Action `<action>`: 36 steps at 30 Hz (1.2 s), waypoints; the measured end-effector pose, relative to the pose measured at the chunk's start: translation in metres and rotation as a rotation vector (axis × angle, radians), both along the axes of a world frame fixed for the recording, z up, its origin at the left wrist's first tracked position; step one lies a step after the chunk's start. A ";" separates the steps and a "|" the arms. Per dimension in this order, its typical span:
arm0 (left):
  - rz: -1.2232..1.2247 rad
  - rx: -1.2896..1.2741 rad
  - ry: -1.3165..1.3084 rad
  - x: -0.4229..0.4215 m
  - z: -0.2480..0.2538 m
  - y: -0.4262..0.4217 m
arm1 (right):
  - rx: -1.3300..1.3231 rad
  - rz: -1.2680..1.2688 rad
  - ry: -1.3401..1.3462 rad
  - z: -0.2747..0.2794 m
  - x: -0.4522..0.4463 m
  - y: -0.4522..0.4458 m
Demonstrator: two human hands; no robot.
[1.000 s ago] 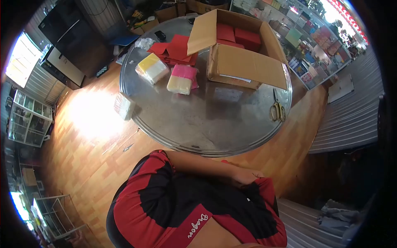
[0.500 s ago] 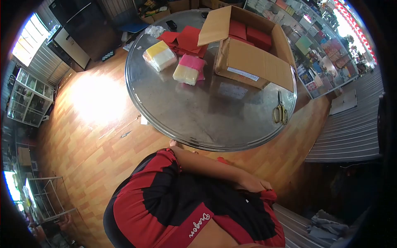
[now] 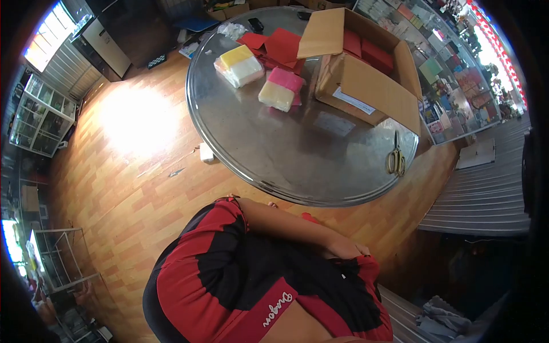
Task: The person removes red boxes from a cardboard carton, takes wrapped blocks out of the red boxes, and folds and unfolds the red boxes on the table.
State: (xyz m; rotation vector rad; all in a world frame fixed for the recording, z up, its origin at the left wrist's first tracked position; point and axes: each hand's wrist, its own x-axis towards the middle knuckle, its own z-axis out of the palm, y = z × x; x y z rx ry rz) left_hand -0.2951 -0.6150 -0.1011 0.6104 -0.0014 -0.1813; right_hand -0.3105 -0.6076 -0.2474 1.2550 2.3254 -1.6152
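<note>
My left hand (image 3: 347, 248) rests at the far end of my bent arm, against red and black cloth on the right side of my lap. Its fingers are mostly hidden there, so their grip is unclear. My right hand is not in view. On the round metal table (image 3: 257, 150) lie a yellow and white wrapped bundle (image 3: 239, 66), a pink and cream one (image 3: 280, 88) and loose red sheets (image 3: 282, 47). An open cardboard box (image 3: 372, 86) holds red packs (image 3: 377, 56). Scissors with yellowish handles (image 3: 396, 161) lie near the right edge.
A small white block (image 3: 206, 152) is on the wooden floor, left of the table. A glass display case (image 3: 457, 86) stands at the upper right, a glass cabinet (image 3: 44, 117) at the left. Clear plastic (image 3: 231, 30) and a black object (image 3: 255, 24) sit at the table's back.
The white block, earlier seen larger beside the table's left edge, is now on the floor. The view has turned, shifting the table and its contents to the right. My left hand stays at the cloth.
</note>
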 end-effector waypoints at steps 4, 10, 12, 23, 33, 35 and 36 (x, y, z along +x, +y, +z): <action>0.141 0.024 -0.077 -0.023 0.003 0.008 | -0.020 0.168 -0.007 -0.026 -0.056 0.011; 0.238 0.205 -0.404 -0.083 -0.010 0.050 | -0.083 0.399 -0.025 -0.073 -0.163 0.025; 0.337 0.168 -0.423 -0.108 -0.007 0.057 | -0.103 0.433 -0.038 -0.088 -0.195 0.033; 1.571 0.610 0.258 -0.428 -0.205 0.144 | -0.616 -0.152 -0.300 -0.238 -0.313 0.093; 1.000 0.404 1.821 -0.641 -0.618 0.249 | -1.251 -0.970 -0.293 -0.386 -0.448 0.047; 0.877 0.556 1.938 -0.631 -0.676 0.256 | -1.256 -1.207 -0.155 -0.377 -0.463 0.048; 0.864 0.544 1.906 -0.627 -0.693 0.263 | -1.208 -1.206 -0.245 -0.367 -0.468 0.053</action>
